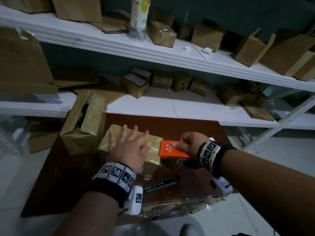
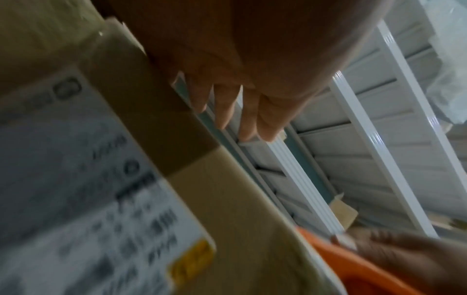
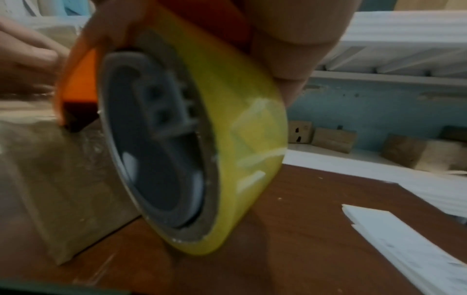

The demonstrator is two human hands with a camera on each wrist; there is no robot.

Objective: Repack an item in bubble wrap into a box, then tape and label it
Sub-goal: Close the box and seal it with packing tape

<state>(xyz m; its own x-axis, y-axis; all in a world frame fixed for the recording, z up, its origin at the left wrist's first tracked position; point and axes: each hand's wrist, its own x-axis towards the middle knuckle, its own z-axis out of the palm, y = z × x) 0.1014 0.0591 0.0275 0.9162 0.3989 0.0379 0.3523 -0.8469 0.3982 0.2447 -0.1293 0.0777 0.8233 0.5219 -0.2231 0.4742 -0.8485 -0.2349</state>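
L hand (image 1: 129,147) flat, fingers spread, pinning small tape-wrapped brown cardboard box (image 1: 153,142); R hand (image 1: 190,143) clamps orange tape dispenser (image 1: 172,149), touching box's right end, w/ box's long axis running leftward.

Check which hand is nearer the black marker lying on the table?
Left. The left hand rests flat on the taped box, just above the black marker; the right hand grips the orange tape dispenser, farther right.

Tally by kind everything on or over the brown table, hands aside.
Cardboard boxes: 2, the taped box and the open box
Orange tape dispenser: 1
Black stick-shaped tool: 1
White paper stack: 1
Total: 5
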